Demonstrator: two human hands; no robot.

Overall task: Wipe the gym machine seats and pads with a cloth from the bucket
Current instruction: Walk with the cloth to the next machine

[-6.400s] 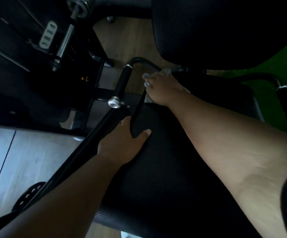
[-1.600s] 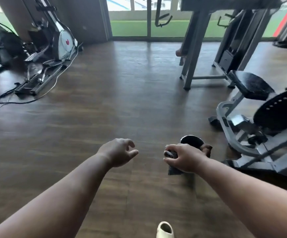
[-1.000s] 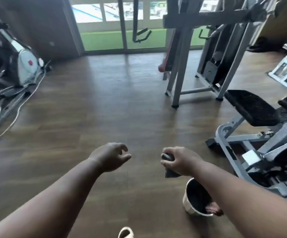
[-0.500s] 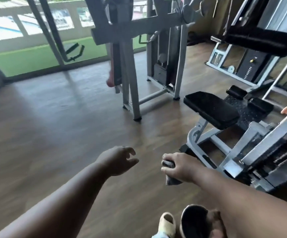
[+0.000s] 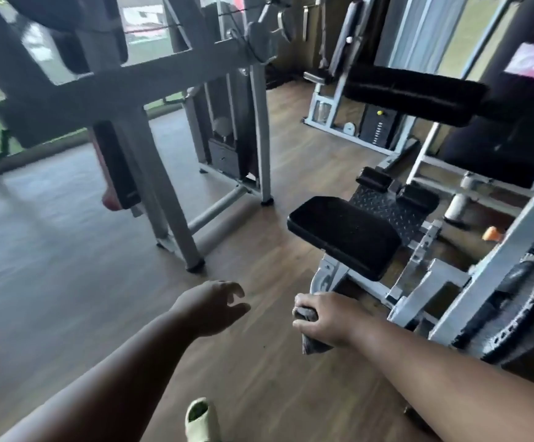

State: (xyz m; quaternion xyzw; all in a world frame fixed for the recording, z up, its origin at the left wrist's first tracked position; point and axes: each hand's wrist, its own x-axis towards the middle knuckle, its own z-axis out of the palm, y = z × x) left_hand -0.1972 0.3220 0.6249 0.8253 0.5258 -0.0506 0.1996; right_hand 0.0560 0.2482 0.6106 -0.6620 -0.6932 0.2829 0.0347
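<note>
Foot: a pale slip-on shoe (image 5: 202,421) at the lower edge of the head view, standing on the wood-plank floor (image 5: 51,282).
Left hand: the left hand (image 5: 209,309) is held out above the floor, palm down; its fingers are loosely curled and slightly apart, the thumb points toward the other hand, and it holds nothing.
Right hand: the right hand (image 5: 326,319) is held out beside the left, the two apart; its fingers and thumb are curled tight round the cloth.
Cloth: a dark grey cloth (image 5: 311,341), bunched in the right fist; one end shows at the fingertips, the other hangs below the palm.
Seat pad: a black padded seat (image 5: 343,234) on a pale grey frame, just beyond the right hand and not touched by it or by the cloth.
Footplate: a black tread-pattern plate (image 5: 386,208) behind the seat pad, with two small black roller pads at its far edge.
Weight plate: a dark round plate (image 5: 508,317) mounted at the right, on the same frame.
Upper pad: a long black padded bar (image 5: 415,94) above and beyond the seat.
Far machine: a grey steel frame (image 5: 150,173) to the left, standing on the floor, with a weight stack (image 5: 224,154) behind it.
Background: windows with green ground outside; detail is blurred.
</note>
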